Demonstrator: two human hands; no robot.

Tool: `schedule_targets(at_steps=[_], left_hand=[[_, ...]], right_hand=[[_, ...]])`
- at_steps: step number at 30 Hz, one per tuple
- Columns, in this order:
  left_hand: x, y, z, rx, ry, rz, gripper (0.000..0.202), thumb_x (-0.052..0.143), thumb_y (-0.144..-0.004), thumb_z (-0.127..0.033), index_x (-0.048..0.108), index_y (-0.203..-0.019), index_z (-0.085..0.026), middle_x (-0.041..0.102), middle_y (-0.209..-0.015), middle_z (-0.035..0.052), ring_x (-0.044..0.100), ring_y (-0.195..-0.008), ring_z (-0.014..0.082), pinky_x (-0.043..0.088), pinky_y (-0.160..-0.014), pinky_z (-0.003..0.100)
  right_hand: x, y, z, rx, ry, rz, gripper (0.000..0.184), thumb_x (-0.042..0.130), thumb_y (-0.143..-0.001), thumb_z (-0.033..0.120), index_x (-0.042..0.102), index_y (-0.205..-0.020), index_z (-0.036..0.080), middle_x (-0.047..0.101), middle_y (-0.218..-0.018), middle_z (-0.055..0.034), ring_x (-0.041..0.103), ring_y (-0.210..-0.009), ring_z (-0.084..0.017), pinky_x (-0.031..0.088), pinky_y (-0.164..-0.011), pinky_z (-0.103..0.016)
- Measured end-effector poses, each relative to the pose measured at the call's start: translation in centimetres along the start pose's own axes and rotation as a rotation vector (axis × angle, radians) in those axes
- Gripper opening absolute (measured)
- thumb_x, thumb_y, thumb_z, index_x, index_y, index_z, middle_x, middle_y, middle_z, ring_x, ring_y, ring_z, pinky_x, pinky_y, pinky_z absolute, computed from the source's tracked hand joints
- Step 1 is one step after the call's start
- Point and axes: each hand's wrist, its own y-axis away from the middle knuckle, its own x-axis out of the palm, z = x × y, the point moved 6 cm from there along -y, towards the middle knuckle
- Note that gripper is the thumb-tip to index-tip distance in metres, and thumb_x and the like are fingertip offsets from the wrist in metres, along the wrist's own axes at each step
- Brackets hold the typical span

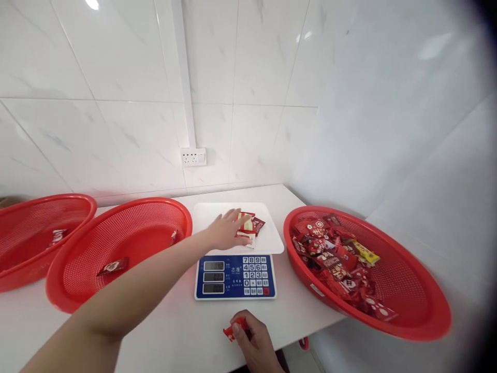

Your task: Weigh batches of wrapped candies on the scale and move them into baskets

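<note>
My left hand (pixel 224 231) reaches across to the white weighing tray (pixel 205 213), its fingers spread over several small candy packets (pixel 258 225) lying there. Whether the fingertips touch them I cannot tell. The tray tops a digital scale (pixel 235 285) with a blue keypad panel and three small displays. In front of the scale, close to the table's front edge, my right hand (pixel 257 343) is closed on a small red candy packet (pixel 229 333); the fingers cover part of it.
On the right, a red oval basket (pixel 423 305) holds a heap of mostly red wrapped candies (pixel 337 259). To the left stand a second red basket (pixel 64 290) and another red basket (pixel 87 207), each with a few packets. A socket (pixel 193 157) sits on the tiled wall behind.
</note>
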Motion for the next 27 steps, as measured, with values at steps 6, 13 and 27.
schedule_targets(at_steps=[6, 13, 27], left_hand=[[3.1, -4.7, -2.8, 0.013, -0.071, -0.053, 0.059, 0.039, -0.079, -0.063, 0.045, -0.125, -0.027, 0.037, -0.139, 0.0121, 0.031, -0.126, 0.0346, 0.039, -0.09, 0.054], [1.9, -4.4, -1.6, 0.003, -0.153, -0.179, 0.03, 0.046, -0.086, -0.038, 0.055, -0.104, -0.016, 0.056, -0.105, 0.008, 0.051, -0.102, 0.0214, 0.047, -0.077, 0.037], [-6.6, 8.0, 10.5, -0.431, -0.245, -0.393, 0.044, 0.029, -0.088, -0.046, 0.056, -0.109, -0.018, 0.058, -0.111, 0.0129, 0.051, -0.105, 0.0288, 0.049, -0.068, 0.036]], right_hand=[[-0.1, 0.0, -0.5, -0.032, 0.014, -0.069, 0.042, 0.045, -0.083, 0.056, 0.058, -0.077, 0.016, 0.061, -0.066, -0.0034, 0.052, -0.06, -0.014, 0.04, -0.058, -0.023], [0.2, -0.2, -0.7, -0.045, 0.021, -0.033, 0.044, 0.046, -0.082, 0.058, 0.058, -0.076, 0.016, 0.061, -0.065, -0.0037, 0.052, -0.057, -0.013, 0.04, -0.056, -0.023], [0.1, 0.1, 0.4, -0.045, -0.012, -0.026, 0.041, 0.046, -0.083, 0.056, 0.056, -0.075, 0.018, 0.06, -0.067, -0.0036, 0.056, -0.063, -0.015, 0.046, -0.063, -0.025]])
